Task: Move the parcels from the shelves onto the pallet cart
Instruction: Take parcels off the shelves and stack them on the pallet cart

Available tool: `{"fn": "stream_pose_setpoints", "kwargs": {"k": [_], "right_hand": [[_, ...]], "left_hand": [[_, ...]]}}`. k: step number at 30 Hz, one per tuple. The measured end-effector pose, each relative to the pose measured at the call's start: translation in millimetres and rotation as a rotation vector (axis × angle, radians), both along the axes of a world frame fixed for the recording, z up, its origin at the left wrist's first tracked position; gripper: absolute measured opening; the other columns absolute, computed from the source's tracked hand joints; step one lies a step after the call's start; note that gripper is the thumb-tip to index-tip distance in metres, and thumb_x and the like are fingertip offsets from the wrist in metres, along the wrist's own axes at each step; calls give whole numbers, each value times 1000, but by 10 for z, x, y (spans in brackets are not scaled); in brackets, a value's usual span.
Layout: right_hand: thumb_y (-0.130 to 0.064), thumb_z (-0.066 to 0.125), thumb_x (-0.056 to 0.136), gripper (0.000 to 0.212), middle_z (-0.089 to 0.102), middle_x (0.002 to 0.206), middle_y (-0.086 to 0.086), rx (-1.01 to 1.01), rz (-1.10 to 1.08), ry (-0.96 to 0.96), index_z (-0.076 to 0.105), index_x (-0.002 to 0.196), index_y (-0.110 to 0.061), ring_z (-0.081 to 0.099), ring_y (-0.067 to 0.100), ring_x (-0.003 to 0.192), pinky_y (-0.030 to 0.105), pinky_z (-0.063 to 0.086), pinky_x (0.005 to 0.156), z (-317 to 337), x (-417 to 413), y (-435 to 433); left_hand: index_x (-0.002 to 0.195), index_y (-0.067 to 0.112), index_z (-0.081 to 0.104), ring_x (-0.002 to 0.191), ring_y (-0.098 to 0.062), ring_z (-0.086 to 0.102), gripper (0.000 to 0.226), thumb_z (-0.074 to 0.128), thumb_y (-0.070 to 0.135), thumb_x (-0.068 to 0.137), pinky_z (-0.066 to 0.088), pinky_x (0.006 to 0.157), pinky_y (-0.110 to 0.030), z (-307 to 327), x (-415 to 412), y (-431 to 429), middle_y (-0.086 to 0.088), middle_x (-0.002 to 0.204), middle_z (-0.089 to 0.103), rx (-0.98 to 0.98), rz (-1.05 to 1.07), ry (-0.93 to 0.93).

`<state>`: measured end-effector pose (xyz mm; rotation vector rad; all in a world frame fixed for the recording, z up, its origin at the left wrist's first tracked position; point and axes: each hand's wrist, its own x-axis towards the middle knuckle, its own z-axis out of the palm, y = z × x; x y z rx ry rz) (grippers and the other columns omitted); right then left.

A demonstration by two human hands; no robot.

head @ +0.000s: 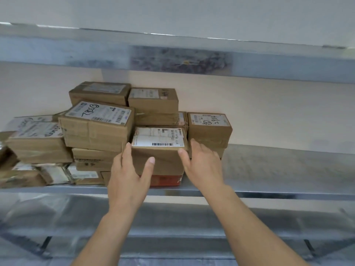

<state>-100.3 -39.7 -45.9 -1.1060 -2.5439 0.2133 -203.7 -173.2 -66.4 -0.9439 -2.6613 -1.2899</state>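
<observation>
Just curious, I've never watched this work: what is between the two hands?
In the head view, a brown parcel with a white barcode label sits between the left hand and the right hand, atop a red box.

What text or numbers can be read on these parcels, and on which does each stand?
"2934": handwritten on the label of the rightmost parcel.
"7805", probably, in tilted handwriting: on the label of the upper left parcel.
Printed label text and barcodes, including those on the front middle parcel: too blurred to read.
</observation>
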Motion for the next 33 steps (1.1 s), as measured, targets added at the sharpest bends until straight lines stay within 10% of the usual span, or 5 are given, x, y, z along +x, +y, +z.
{"fn": "stream_pose_setpoints", "kwargs": {"k": [9,17,33], "right_hand": [[-42,42,99,43,61,124,6,-505,-127,327,39,133,-14,58,26,109,34,47,83,27,-53,74],[-39,43,100,40,56,135,-2,-578,-37,352,41,135,-19,53,20,118,30,43,88,-33,83,166],[-26,50,98,34,57,130,-8,-579,35,437,44,132,-21,52,8,104,23,39,81,69,1203,208]], "left_hand": [[142,16,43,124,-21,44,58,31,49,96,32,92,-29,23,-94,117,-6,134,51,31,-38,-144],[140,28,46,92,-8,40,47,35,45,98,30,81,-25,62,-47,196,-6,121,52,11,-29,-179],[139,39,42,102,-4,40,50,57,37,91,33,84,-25,114,895,335,4,126,50,76,-221,-210]]}}
